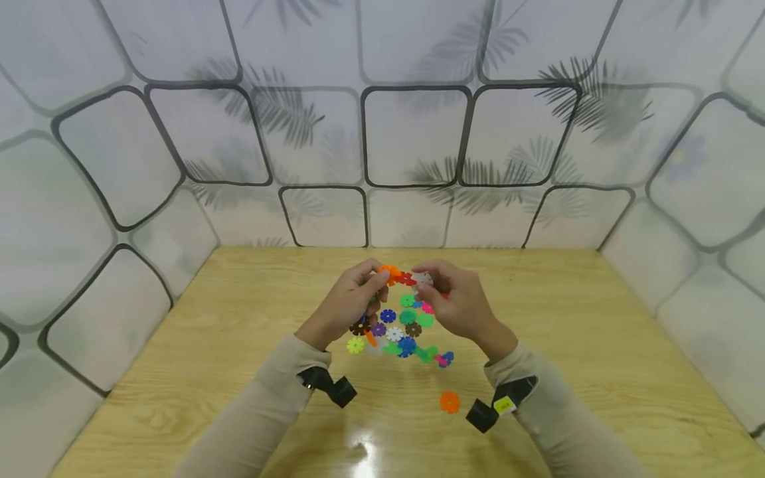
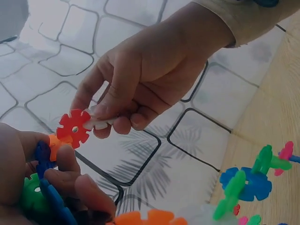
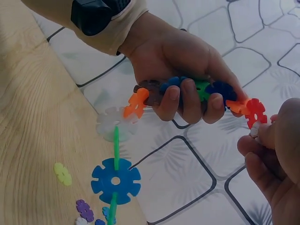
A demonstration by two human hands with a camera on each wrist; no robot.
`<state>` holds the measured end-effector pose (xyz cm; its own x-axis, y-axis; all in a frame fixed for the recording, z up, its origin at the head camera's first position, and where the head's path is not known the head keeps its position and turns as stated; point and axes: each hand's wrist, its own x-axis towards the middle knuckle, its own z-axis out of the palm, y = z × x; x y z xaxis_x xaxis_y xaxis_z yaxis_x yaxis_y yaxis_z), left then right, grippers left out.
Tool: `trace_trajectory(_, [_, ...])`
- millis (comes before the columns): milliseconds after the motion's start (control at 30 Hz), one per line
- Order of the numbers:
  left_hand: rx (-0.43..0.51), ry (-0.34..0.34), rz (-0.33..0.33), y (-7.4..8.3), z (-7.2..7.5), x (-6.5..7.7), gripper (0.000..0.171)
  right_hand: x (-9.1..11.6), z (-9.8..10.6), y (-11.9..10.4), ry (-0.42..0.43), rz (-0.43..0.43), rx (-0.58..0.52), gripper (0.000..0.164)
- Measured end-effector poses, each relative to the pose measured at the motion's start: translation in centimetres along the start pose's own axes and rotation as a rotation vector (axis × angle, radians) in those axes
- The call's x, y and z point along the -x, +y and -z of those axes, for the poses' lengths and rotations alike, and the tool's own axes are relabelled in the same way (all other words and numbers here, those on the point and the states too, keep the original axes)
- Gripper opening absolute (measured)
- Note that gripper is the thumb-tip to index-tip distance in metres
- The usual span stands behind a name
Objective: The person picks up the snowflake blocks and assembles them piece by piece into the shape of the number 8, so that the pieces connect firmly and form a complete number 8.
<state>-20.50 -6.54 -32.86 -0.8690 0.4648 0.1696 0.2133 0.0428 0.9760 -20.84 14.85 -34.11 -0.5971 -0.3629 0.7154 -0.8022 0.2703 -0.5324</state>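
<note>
Right grip (image 1: 457,299): narrow, thumb and fingers pinching a white disc (image 2: 98,125). Left grip (image 1: 352,295): fingers curled around a chain of notched discs (image 3: 202,90), its brown, blue and green members lying along the palm.

Between the grips stands a red disc (image 2: 77,122), the controlling item. It lies on the left side of the right grip, its rim meeting the white disc; the right fingertips are the nearer. An orange disc (image 3: 238,107) links it to the left grip's end of the chain. The long axis of this upper run goes across the body, from left grip to right. Whether the white disc is fully seated in a red slot cannot be told.

Beyond the left palm, the chain's tail passes through a clear disc (image 3: 108,123) to a large blue disc (image 3: 104,180) and green ones, trending right below the hands.

Further out, loose discs lie on the bench (image 1: 633,325), including a yellow-green disc (image 1: 355,345) and, apart toward the person, a lone orange piece (image 1: 450,402).
</note>
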Motion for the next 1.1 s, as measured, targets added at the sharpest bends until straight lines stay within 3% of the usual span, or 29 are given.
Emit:
trace_trajectory(133, [0.076,0.01,0.016,-0.3,0.3,0.1,0.021,-0.2,0.4,0.2,-0.043,-0.115,-0.042,0.03])
trace_trajectory(267, [0.141,0.036,0.055,-0.5,0.7,0.2,0.022,0.0,1.0,1.3,-0.074,-0.325,-0.178,0.027])
trace_trajectory(400, [0.203,0.05,0.07,-0.4,0.9,0.2,0.021,0.4,1.6,3.3,-0.065,-0.535,-0.312,0.037])
trace_trajectory(467, [0.229,0.049,0.067,-0.3,1.0,0.2,0.02,1.0,1.6,4.8,-0.078,-0.623,-0.285,0.04])
trace_trajectory(533, [0.251,0.052,0.067,-0.3,1.0,0.3,0.018,1.8,1.4,6.5,-0.122,-0.696,-0.188,0.041])
trace_trajectory(633, [0.271,0.057,0.065,-0.3,1.2,0.4,0.015,3.4,0.8,9.3,-0.261,-0.737,0.03,0.043])
trace_trajectory(767, [0.275,0.06,0.046,-0.2,1.4,0.6,0.022,5.5,-0.2,12.1,-0.421,-0.688,0.245,0.043])
trace_trajectory(967, [0.264,0.042,-0.004,0.0,1.5,0.7,0.035,6.7,-0.8,12.9,-0.48,-0.715,0.294,0.048])
trace_trajectory(1100, [0.274,0.047,-0.011,0.1,1.6,0.7,0.035,6.4,-1.3,12.5,-0.504,-0.67,0.322,0.04])
